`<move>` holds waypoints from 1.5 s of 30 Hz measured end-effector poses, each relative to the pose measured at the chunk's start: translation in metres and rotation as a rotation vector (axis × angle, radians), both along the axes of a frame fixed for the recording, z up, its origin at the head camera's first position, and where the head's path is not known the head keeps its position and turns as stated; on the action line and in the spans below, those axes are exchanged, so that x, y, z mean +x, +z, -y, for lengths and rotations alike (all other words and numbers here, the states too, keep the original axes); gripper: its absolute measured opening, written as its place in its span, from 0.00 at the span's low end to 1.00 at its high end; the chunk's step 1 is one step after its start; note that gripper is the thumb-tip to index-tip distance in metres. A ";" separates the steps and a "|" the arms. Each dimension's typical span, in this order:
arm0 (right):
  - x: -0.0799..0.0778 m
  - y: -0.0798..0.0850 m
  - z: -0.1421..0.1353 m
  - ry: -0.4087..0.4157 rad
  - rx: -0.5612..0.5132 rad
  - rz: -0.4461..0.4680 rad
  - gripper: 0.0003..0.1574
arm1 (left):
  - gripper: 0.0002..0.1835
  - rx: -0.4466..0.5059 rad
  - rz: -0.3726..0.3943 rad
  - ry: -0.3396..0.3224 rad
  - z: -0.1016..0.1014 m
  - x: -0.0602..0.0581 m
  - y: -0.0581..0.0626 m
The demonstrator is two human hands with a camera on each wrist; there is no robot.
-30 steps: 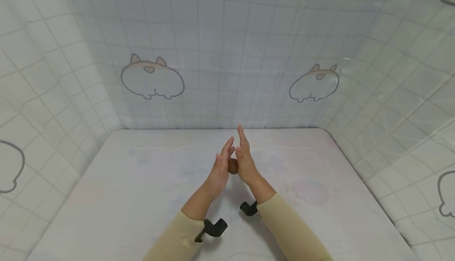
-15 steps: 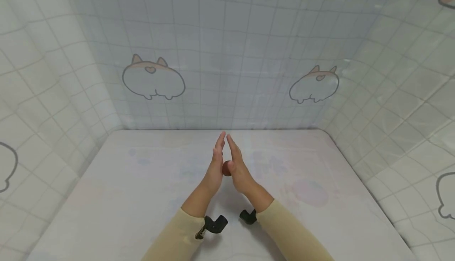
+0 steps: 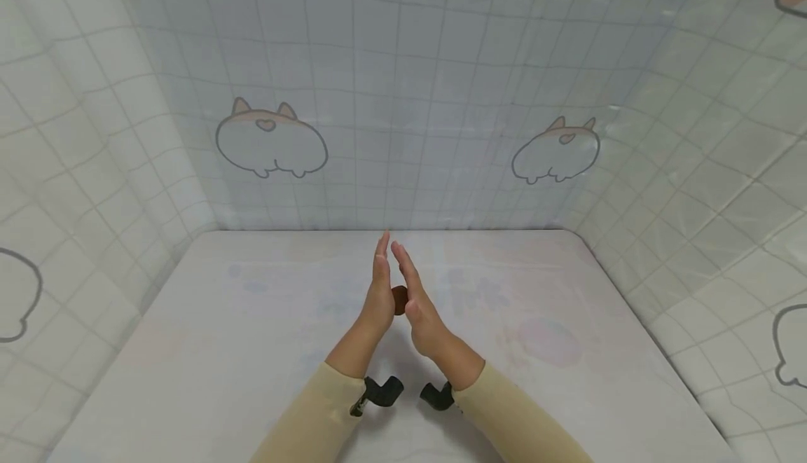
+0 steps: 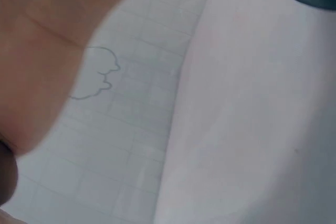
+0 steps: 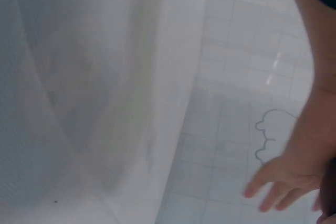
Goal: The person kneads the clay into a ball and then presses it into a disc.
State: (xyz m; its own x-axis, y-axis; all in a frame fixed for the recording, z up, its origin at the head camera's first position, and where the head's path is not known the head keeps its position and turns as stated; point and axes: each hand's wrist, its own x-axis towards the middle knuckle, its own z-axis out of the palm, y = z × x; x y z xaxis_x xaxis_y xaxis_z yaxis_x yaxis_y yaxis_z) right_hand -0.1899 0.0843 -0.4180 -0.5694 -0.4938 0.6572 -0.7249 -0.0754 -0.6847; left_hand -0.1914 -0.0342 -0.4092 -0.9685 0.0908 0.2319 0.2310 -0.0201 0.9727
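Note:
A small brown lump (image 3: 400, 300), roundish in outline, sits between the two palms in the head view. My left hand (image 3: 380, 291) presses it from the left with straight fingers pointing forward. On the other side my right hand (image 3: 425, 316) lies flat against it, fingers also extended and tilted toward the left. The fingertips come close together ahead of the lump. Part of the lump (image 4: 7, 174) shows at the left edge of the left wrist view. At the right wrist view's right edge a dark brown part of the lump (image 5: 329, 187) appears beside blurred fingers (image 5: 273, 195).
Both hands are above a white table (image 3: 239, 351) with faint pastel patches. Behind it rises a grid-patterned sheet (image 3: 403, 99) with cartoon animal drawings, which also covers both sides. Black wrist cameras (image 3: 386, 391) stick out from the beige sleeves (image 3: 315, 421).
Both hands and the brown lump have shifted left. My left hand has slid forward along the lump while my right hand has drawn back, so their fingertips have swapped which is farther ahead.

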 end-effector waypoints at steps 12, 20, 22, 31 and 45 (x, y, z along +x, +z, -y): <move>-0.002 0.019 -0.001 -0.119 0.016 -0.027 0.59 | 0.38 -0.035 0.044 -0.096 -0.006 0.001 -0.015; -0.014 0.017 -0.005 -0.198 0.049 -0.031 0.56 | 0.38 -0.087 0.015 -0.159 -0.008 0.009 -0.016; -0.017 0.016 -0.007 -0.202 0.054 -0.010 0.57 | 0.37 -0.075 -0.006 -0.194 -0.008 0.011 -0.014; -0.029 0.011 -0.011 -0.211 0.085 0.138 0.60 | 0.41 0.020 -0.105 -0.279 -0.010 0.015 -0.010; -0.033 -0.012 -0.012 -0.194 0.182 0.284 0.54 | 0.51 0.114 -0.178 -0.251 -0.002 0.014 0.001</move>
State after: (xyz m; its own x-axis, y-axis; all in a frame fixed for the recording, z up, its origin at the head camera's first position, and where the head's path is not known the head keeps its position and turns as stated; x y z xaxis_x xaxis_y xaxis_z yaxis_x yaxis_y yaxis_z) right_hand -0.2224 0.0968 -0.4297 -0.8103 -0.4533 0.3715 -0.4934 0.1855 -0.8498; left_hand -0.1771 -0.0318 -0.4082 -0.8625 0.2851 0.4182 0.3716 -0.2041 0.9057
